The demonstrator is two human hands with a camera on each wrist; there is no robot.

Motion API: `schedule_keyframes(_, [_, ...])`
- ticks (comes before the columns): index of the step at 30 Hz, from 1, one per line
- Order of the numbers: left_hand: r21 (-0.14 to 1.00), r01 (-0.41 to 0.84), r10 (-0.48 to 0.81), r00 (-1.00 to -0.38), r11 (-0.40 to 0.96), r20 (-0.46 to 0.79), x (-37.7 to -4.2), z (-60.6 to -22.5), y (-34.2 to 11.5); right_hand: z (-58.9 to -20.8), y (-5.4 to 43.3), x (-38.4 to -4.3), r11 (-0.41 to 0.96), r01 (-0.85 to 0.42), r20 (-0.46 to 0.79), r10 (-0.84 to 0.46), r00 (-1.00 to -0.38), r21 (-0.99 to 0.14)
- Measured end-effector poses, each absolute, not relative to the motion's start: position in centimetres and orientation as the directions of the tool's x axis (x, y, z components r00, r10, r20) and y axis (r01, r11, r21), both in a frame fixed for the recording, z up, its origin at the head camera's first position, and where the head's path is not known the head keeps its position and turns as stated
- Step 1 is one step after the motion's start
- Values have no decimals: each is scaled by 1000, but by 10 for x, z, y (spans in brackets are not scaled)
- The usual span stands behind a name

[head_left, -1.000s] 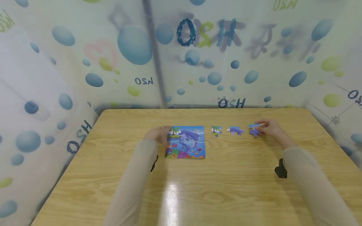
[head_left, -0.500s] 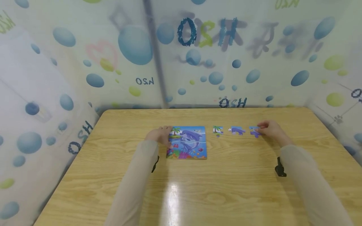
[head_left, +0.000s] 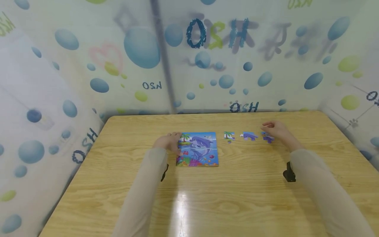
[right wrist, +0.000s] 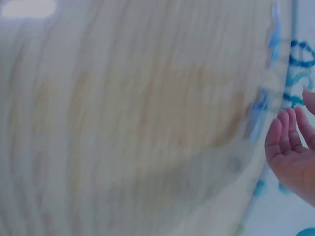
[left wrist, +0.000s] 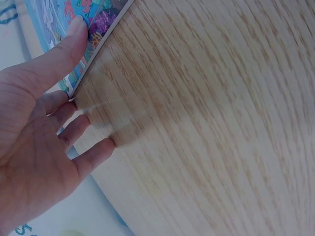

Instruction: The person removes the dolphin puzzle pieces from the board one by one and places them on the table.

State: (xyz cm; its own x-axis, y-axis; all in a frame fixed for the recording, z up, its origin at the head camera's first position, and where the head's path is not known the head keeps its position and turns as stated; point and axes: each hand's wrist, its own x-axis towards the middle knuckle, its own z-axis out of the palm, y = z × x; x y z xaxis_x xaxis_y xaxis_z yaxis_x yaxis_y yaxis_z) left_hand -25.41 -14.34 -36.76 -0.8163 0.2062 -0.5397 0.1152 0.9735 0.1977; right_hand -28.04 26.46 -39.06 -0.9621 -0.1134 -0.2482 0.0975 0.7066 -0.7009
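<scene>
A square dolphin jigsaw puzzle (head_left: 197, 149) lies flat on the table. My left hand (head_left: 168, 143) grips its left edge; in the left wrist view the thumb (left wrist: 74, 42) lies on top and the index finger meets the corner, while the other fingers touch the table. To the puzzle's right, three loose jigsaw pieces sit in a row: a palm-tree piece (head_left: 229, 136), a purple dolphin piece (head_left: 249, 136) and a blue-purple piece (head_left: 267, 137). My right hand (head_left: 276, 129) hovers just over the last piece, holding nothing, fingers relaxed.
The wood-grain table (head_left: 237, 197) reaches back to a wall curtain (head_left: 189, 65) printed with blue and green bubbles. Curtains also flank both sides. A bright light reflection marks the table front.
My right hand has let go of the blue-purple piece on the table and lifted slightly, up and to the left. The left hand stays at the puzzle's edge.
</scene>
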Motion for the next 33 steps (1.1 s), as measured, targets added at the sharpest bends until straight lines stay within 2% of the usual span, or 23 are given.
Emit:
schedule_keyframes(7, [203,108,204,-816,973,-541,-253,-364,-143,-380,228,-287,631,77,-260,-205,-944,-772])
schedule_keyframes(17, [188,93,183,-815,978,-549,-254,-367,-143,-374,184,-293,586,27,-242,-292,-925,-810])
schedule_keyframes(24, [198,77,175,-821,977,-543,-253,-367,-142,-371,160,-297,631,-29,-255,-354,-900,-776])
schedule_keyframes(33, [185,77,168,-815,980,-555,-253,-366,-141,-368,113,-292,657,-152,-211,-439,-873,-738])
